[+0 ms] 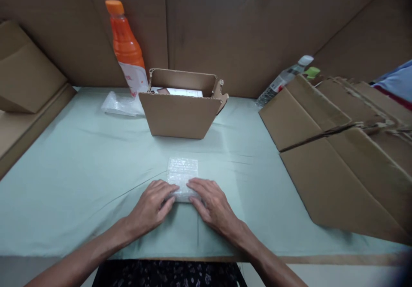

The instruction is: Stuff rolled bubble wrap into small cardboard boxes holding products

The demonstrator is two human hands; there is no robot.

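A small flat piece of bubble wrap (183, 171) lies on the pale green cloth near the front of the table, its near end thicker, as if folded over. My left hand (153, 204) grips its left near edge between thumb and fingers. On the opposite side, my right hand (212, 202) holds the right near edge in the same way. Whether anything is wrapped inside cannot be made out. Just beyond stands an open cardboard box (183, 117) with a white printed item (185, 92) inside.
An orange drink bottle (128, 46) leans at the back beside crumpled clear plastic (120, 104). Cardboard boxes (347, 179) crowd the right side, with a clear bottle (280, 83) behind them. Another cardboard box (28, 72) is at the left. Cardboard walls (257, 34) close off the back.
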